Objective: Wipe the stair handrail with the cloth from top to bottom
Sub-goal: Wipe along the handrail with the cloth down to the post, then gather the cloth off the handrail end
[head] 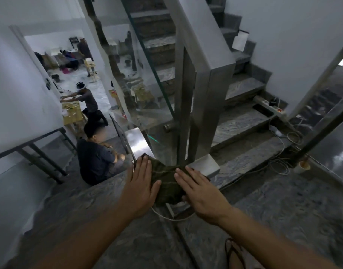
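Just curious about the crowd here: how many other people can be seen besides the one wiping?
2. One sits on the stairs just below the landing; another kneels at a low wooden table in the room beyond. More may be hidden there.

Cloth (166, 183) hides the handrail's (136, 141) top; both forearms leave frame.

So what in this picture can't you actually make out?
- Handrail in the head view: the part being wiped is hidden under the cloth and both hands.
- Left hand and right hand: palms face down, so any grip on the cloth is unseen.
- Sandal: cut off by the bottom edge.
- Far room: too small and blurred for details.
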`<state>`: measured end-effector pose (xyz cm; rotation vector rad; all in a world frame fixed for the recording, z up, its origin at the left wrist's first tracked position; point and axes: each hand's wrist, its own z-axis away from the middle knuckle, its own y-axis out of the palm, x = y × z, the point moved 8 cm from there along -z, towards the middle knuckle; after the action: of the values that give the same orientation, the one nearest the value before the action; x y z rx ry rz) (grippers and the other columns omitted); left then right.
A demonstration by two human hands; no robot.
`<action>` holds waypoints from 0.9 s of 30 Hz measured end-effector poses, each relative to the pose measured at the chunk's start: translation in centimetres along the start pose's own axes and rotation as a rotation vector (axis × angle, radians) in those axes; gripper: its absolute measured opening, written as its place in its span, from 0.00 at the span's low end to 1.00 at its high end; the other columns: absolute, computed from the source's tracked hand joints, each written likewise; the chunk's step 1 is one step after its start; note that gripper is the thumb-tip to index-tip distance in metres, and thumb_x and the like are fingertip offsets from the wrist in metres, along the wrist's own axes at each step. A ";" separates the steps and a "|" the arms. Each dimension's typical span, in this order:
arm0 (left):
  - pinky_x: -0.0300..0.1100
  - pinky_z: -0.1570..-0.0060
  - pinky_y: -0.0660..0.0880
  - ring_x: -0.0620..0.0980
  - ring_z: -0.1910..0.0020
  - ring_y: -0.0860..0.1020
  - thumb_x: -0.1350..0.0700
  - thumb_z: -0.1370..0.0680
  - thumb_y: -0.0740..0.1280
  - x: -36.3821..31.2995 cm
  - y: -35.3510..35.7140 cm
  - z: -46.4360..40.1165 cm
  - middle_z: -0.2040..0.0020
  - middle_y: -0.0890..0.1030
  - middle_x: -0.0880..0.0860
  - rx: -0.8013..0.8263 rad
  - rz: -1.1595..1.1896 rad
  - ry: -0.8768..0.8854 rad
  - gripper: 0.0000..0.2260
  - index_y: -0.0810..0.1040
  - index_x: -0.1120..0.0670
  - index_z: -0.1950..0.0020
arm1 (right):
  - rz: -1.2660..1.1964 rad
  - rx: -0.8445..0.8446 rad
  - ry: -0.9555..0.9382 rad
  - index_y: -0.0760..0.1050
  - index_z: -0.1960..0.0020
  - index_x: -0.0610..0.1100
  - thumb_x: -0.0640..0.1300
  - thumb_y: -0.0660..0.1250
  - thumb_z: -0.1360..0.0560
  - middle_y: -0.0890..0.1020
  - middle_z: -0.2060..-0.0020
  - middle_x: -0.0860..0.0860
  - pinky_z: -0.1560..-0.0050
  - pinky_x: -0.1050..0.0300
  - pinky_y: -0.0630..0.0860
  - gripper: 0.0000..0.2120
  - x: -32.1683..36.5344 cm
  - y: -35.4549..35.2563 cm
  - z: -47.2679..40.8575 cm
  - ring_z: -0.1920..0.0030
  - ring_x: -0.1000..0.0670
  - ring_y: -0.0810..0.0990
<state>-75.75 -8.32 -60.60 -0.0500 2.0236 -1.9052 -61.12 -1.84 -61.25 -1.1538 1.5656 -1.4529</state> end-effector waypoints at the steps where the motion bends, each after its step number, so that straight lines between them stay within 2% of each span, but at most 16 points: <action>1: 0.49 0.25 0.36 0.50 0.24 0.36 0.34 0.27 0.30 -0.6 0.0 0.4 0.22 0.40 0.56 0.000 -0.005 -0.012 0.41 0.44 0.60 0.23 | -0.015 -0.006 -0.012 0.57 0.25 0.44 0.51 0.54 0.22 0.64 0.26 0.48 0.28 0.43 0.59 0.27 -0.6 0.1 0.0 0.27 0.42 0.61; 3: 0.50 0.24 0.38 0.53 0.23 0.37 0.32 0.30 0.25 -1.8 0.5 0.7 0.21 0.40 0.59 0.019 -0.030 -0.037 0.45 0.43 0.61 0.23 | -0.067 -0.058 -0.022 0.62 0.27 0.46 0.49 0.58 0.24 0.68 0.28 0.49 0.29 0.44 0.63 0.26 -1.9 -0.2 0.0 0.28 0.43 0.65; 5: 0.49 0.26 0.35 0.55 0.23 0.35 0.30 0.31 0.26 -3.2 1.1 0.7 0.23 0.37 0.59 0.048 -0.021 -0.063 0.46 0.40 0.61 0.23 | -0.136 -0.132 -0.018 0.68 0.30 0.46 0.45 0.63 0.25 0.73 0.32 0.48 0.30 0.46 0.66 0.24 -3.5 -0.7 0.3 0.30 0.44 0.69; 7: 0.49 0.28 0.34 0.57 0.24 0.36 0.34 0.24 0.38 -5.4 1.2 0.6 0.26 0.33 0.58 0.063 -0.060 -0.052 0.38 0.37 0.60 0.24 | -0.173 -0.194 -0.001 0.71 0.33 0.46 0.43 0.65 0.26 0.76 0.35 0.47 0.31 0.47 0.66 0.22 -5.1 -1.2 0.9 0.32 0.45 0.71; 8: 0.49 0.29 0.34 0.58 0.23 0.37 0.40 0.20 0.45 -6.6 1.5 0.5 0.28 0.33 0.59 0.072 -0.098 -0.029 0.34 0.38 0.61 0.24 | -0.175 -0.217 0.008 0.73 0.34 0.46 0.42 0.66 0.27 0.77 0.36 0.47 0.31 0.47 0.67 0.22 -5.9 -1.4 1.2 0.33 0.45 0.72; 9: 0.51 0.29 0.36 0.61 0.23 0.42 0.48 0.19 0.49 -8.0 1.4 0.1 0.27 0.36 0.62 0.040 -0.118 0.025 0.31 0.42 0.63 0.24 | -0.175 -0.234 0.020 0.74 0.34 0.46 0.40 0.68 0.28 0.78 0.36 0.46 0.32 0.47 0.67 0.22 -6.7 -1.5 1.5 0.33 0.45 0.73; 11: 0.55 0.29 0.48 0.64 0.25 0.58 0.57 0.23 0.51 -10.4 1.9 -0.7 0.25 0.54 0.68 -0.006 -0.166 0.113 0.26 0.58 0.67 0.26 | -0.202 -0.264 0.064 0.75 0.36 0.45 0.36 0.70 0.30 0.78 0.37 0.46 0.35 0.48 0.71 0.23 -8.5 -1.8 2.1 0.34 0.45 0.74; 12: 0.56 0.30 0.52 0.64 0.27 0.62 0.57 0.24 0.51 -11.6 2.5 -1.2 0.27 0.61 0.68 0.007 -0.196 0.152 0.26 0.62 0.67 0.28 | -0.228 -0.275 0.098 0.75 0.36 0.45 0.34 0.71 0.31 0.78 0.37 0.46 0.37 0.50 0.74 0.23 -9.4 -2.0 2.3 0.36 0.45 0.76; 14: 0.55 0.29 0.50 0.63 0.26 0.60 0.54 0.23 0.53 -13.7 3.2 -2.1 0.26 0.60 0.67 0.020 -0.248 0.236 0.26 0.61 0.67 0.27 | -0.265 -0.262 0.150 0.75 0.36 0.44 0.31 0.70 0.32 0.79 0.38 0.44 0.43 0.55 0.76 0.25 -11.1 -2.2 2.8 0.42 0.45 0.80; 16: 0.55 0.31 0.56 0.61 0.28 0.66 0.49 0.28 0.69 -14.7 3.5 -3.0 0.29 0.67 0.66 0.047 -0.248 0.261 0.32 0.67 0.66 0.30 | -0.284 -0.244 0.161 0.76 0.37 0.42 0.30 0.69 0.33 0.80 0.40 0.42 0.46 0.55 0.77 0.25 -12.1 -2.6 3.0 0.47 0.45 0.83; 18: 0.54 0.34 0.64 0.61 0.34 0.74 0.49 0.35 0.76 -15.1 4.4 -3.1 0.34 0.76 0.65 0.133 -0.282 0.278 0.35 0.73 0.66 0.34 | -0.317 -0.237 0.164 0.77 0.39 0.42 0.33 0.67 0.30 0.83 0.46 0.40 0.50 0.52 0.81 0.19 -12.4 -3.6 2.9 0.52 0.44 0.85; 21: 0.54 0.34 0.65 0.61 0.34 0.74 0.53 0.33 0.72 -16.1 4.5 -3.6 0.35 0.76 0.65 0.065 -0.279 0.367 0.31 0.74 0.66 0.34 | -0.317 -0.232 0.208 0.81 0.47 0.41 0.34 0.68 0.30 0.86 0.57 0.42 0.58 0.52 0.82 0.12 -13.7 -4.9 3.3 0.60 0.46 0.85; 22: 0.54 0.34 0.66 0.61 0.34 0.75 0.55 0.31 0.67 -16.7 4.7 -4.0 0.35 0.76 0.65 0.017 -0.285 0.403 0.27 0.73 0.66 0.34 | -0.312 -0.219 0.234 0.82 0.50 0.42 0.32 0.70 0.32 0.86 0.59 0.43 0.60 0.52 0.82 0.13 -14.5 -5.0 3.7 0.61 0.46 0.84; 24: 0.55 0.33 0.64 0.62 0.33 0.73 0.57 0.28 0.53 -17.9 4.8 -5.3 0.33 0.73 0.66 0.048 -0.259 0.407 0.26 0.71 0.67 0.33 | -0.323 -0.183 0.309 0.83 0.52 0.45 0.32 0.71 0.34 0.86 0.62 0.46 0.62 0.53 0.81 0.14 -16.9 -4.7 5.1 0.63 0.48 0.83; 25: 0.54 0.30 0.60 0.62 0.30 0.69 0.58 0.26 0.50 -18.5 4.9 -6.0 0.29 0.69 0.67 0.087 -0.255 0.404 0.27 0.67 0.67 0.30 | -0.336 -0.170 0.351 0.83 0.52 0.47 0.33 0.71 0.34 0.86 0.62 0.47 0.61 0.56 0.79 0.14 -18.1 -4.6 6.0 0.64 0.50 0.83; 27: 0.52 0.25 0.45 0.62 0.23 0.54 0.59 0.21 0.49 -20.3 5.4 -7.8 0.23 0.55 0.66 0.117 -0.326 0.458 0.25 0.54 0.67 0.25 | -0.370 -0.149 0.422 0.83 0.51 0.48 0.36 0.73 0.34 0.86 0.62 0.50 0.61 0.62 0.76 0.13 -20.0 -4.5 8.0 0.63 0.53 0.82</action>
<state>-57.83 5.10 -60.92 0.1020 2.2970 -2.4161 -45.92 13.95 -59.32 -1.3380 1.8361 -1.9487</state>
